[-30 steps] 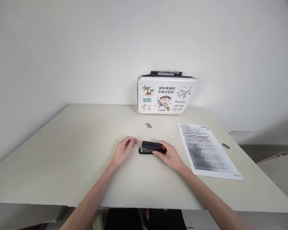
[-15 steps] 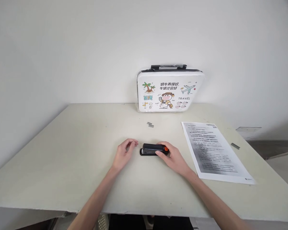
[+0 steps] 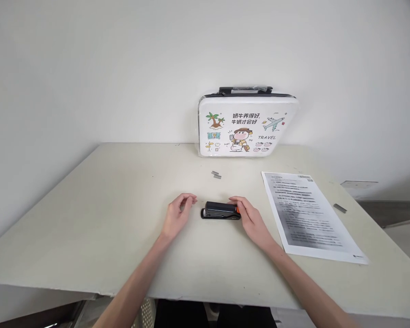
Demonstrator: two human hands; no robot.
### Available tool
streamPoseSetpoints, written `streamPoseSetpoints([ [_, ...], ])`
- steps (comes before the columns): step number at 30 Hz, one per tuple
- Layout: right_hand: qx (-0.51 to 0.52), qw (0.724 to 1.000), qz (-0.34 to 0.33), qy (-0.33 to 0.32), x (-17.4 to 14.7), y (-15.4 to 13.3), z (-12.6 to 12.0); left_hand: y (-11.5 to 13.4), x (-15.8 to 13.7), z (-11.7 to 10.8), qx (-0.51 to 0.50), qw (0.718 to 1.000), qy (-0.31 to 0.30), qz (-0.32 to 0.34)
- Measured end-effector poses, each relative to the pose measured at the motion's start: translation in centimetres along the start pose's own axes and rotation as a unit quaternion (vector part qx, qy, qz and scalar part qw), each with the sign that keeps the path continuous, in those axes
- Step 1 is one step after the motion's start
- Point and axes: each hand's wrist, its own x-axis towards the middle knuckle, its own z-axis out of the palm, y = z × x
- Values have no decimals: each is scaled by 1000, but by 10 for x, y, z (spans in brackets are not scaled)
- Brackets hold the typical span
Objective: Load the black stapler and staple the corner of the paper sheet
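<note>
A black stapler (image 3: 221,211) with an orange part at its right end lies on the table between my hands. My right hand (image 3: 254,222) grips that orange end, thumb and fingers around it. To the left, apart from the stapler's front, my left hand (image 3: 178,215) rests with its fingers curled and the thumb against the index finger. Whether anything small is pinched there, I cannot make out.
Two small strips of staples (image 3: 216,175) lie beyond the stapler, and another strip (image 3: 340,208) is near the right edge. A printed sheet of paper (image 3: 307,214) lies right of my hand. A white cartoon-printed case (image 3: 247,127) stands against the wall.
My right thumb has drawn back from the stapler's side toward its orange end. The whole view has shifted slightly. The left hand stays curled in about the same place.
</note>
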Motion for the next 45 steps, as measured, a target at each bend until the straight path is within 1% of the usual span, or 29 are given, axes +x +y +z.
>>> streamPoseSetpoints([
  [7, -2, 1000, 3, -4, -1, 1, -1, -4, 0, 1, -5, 1000, 31, -4],
  [13, -8, 1000, -5, -3, -1, 2, -1, -1, 0, 0, -16, 997, 68, -17],
  [45, -18, 1000, -16, -1, -1, 1, 1, -3, 1, 0, -23, 997, 75, -17],
])
